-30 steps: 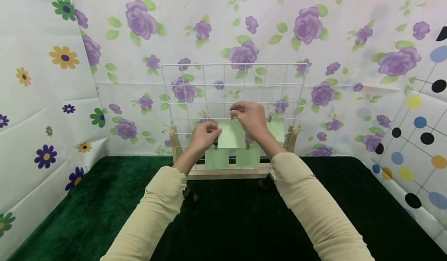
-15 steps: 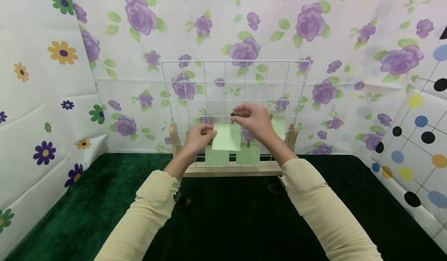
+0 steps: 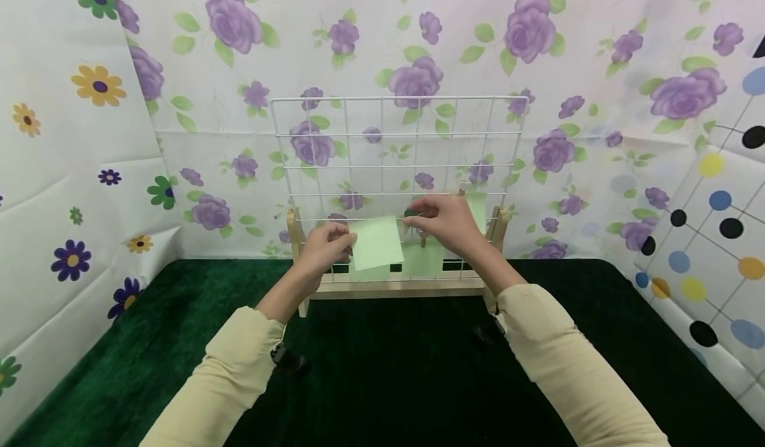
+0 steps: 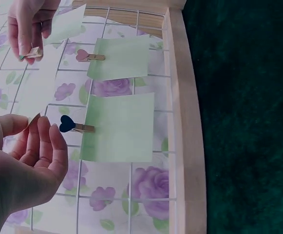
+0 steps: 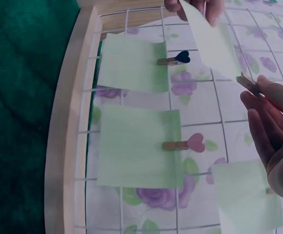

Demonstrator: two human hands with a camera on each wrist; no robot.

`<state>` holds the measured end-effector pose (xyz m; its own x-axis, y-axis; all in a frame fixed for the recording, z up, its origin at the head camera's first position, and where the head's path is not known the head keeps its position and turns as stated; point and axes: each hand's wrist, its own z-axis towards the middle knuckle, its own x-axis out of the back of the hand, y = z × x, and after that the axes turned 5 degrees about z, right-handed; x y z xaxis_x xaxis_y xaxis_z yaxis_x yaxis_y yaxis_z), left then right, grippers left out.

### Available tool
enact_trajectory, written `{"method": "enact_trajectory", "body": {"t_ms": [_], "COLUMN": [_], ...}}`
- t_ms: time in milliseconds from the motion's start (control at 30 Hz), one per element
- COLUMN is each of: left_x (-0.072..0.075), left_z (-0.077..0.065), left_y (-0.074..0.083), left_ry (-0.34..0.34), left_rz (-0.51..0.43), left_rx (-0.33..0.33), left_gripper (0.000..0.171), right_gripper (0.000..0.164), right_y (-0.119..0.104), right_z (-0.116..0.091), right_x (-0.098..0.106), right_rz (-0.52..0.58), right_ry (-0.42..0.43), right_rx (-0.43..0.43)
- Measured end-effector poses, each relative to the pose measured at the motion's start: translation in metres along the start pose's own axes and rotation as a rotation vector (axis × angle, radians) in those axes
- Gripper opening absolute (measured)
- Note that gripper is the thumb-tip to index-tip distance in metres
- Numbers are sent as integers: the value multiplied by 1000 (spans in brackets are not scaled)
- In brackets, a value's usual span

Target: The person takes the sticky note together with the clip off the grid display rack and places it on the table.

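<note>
My left hand [image 3: 319,254] pinches a pale green paper note [image 3: 378,242] by its left edge. The note tilts in front of the white wire grid [image 3: 382,167]. Right of it, my right hand [image 3: 451,224] pinches a small wooden clothespin [image 5: 248,84] between thumb and fingertips. A bit of green shows on that clothespin [image 4: 31,53] in the left wrist view. In the right wrist view, the clothespin's tip is close to the note's edge. Below, two green notes hang on the grid, one under a dark heart clothespin [image 4: 70,125], the other under a pink heart clothespin [image 5: 187,144].
Another green note [image 5: 246,195] hangs higher at the grid's right, partly behind my right hand in the head view. A wooden stand [image 3: 394,290] carries the grid on a dark green cloth [image 3: 394,367]. Flower-printed sheeting [image 3: 358,55] rises behind.
My left hand has drawn the note left and down, off its place at the grid. My right hand has moved slightly right and down with the clothespin, which was at the note's top edge.
</note>
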<state>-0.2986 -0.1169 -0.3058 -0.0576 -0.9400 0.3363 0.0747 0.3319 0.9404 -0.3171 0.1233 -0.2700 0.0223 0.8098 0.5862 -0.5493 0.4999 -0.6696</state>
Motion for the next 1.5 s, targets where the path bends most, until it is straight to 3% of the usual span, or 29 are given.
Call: {"method": "enact_trajectory", "body": {"t_ms": [200, 467, 833, 1267, 1500], "left_x": [6, 16, 34, 43, 49], "left_z": [-7, -22, -41, -55, -60], "left_y": [-11, -29, -62, -90, -101], "left_ry": [-27, -54, -115, -121, -108], "left_rz": [16, 82, 152, 187, 231], "left_rx": [13, 23, 100, 121, 135], "left_gripper": [28, 30, 28, 17, 20], "right_gripper": [24, 25, 24, 26, 26], "right_y": [12, 24, 50, 80, 102], "right_z": [-8, -22, -49, -83, -101], "right_x": [1, 5, 17, 44, 56], "right_rz": [-41, -41, -82, -88, -129], "right_ry": [-6, -22, -92, -164, -219], "right_rx": [32, -10, -11, -102, -169]}}
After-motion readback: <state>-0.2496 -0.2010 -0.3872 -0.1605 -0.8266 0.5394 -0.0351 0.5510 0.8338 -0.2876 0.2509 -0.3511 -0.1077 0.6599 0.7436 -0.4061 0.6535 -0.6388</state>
